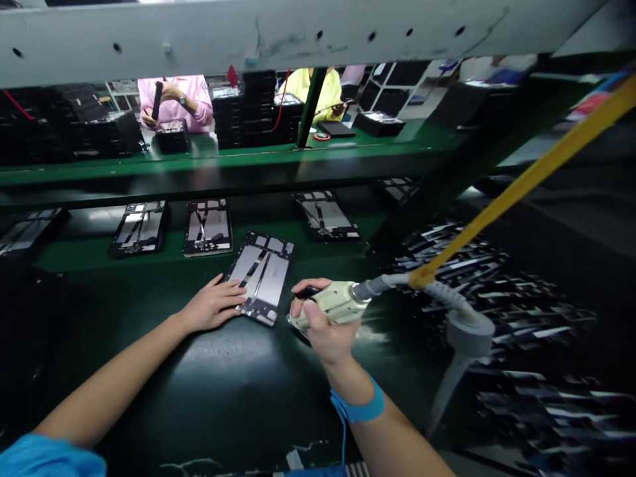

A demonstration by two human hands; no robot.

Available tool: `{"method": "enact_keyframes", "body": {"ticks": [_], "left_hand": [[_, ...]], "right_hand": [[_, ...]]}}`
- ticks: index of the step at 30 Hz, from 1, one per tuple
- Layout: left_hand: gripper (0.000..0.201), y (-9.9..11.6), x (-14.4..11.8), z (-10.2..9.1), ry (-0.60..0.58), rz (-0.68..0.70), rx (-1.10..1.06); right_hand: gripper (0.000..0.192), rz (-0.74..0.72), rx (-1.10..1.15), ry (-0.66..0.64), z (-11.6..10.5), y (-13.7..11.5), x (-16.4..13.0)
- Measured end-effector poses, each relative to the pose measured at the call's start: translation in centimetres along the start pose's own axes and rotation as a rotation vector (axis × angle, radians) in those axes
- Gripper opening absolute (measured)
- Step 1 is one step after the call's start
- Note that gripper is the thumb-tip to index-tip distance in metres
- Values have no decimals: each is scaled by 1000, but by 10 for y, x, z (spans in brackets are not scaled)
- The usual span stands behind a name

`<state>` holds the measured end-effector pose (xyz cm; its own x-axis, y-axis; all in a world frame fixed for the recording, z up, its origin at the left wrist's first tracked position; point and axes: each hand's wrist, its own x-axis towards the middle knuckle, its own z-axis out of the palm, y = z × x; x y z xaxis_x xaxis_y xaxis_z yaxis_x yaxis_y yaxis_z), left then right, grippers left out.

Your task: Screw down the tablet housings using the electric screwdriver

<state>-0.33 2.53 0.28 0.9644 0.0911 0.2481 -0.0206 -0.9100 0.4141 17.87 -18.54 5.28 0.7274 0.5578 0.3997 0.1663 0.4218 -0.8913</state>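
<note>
A tablet with its inner side showing [271, 275], grey panel and dark ribbon cables exposed, lies tilted on the green bench. My left hand [213, 305] rests on its left edge with fingers stretched out flat. Just right of the tablet, my right hand [330, 334] is wrapped round a pale green electric screwdriver [340, 301] with a black lever. Its cable leads off to the right. The tool's tip is hidden; it points down near the tablet's lower right corner. A blue wrist strap [365, 405] circles my right wrist.
More opened tablets [209, 228] lie along the bench's far strip. A yellow strap [527, 185] holds the cable at right, above a blurred heap of thin strips [521, 311]. A grey beam [298, 40] crosses overhead. Two co-workers sit beyond, among stacked black trays [243, 112].
</note>
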Motion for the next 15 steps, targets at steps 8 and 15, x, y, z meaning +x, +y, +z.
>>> {"method": "enact_keyframes", "body": {"ticks": [8,15], "left_hand": [[32,-39,130,25,213,-300,125],[34,-91,102,-42,427,-757,69]], "right_hand": [[19,53,-109,-35,-11,12,1],[19,43,-148,-11,-18,12,3]]}}
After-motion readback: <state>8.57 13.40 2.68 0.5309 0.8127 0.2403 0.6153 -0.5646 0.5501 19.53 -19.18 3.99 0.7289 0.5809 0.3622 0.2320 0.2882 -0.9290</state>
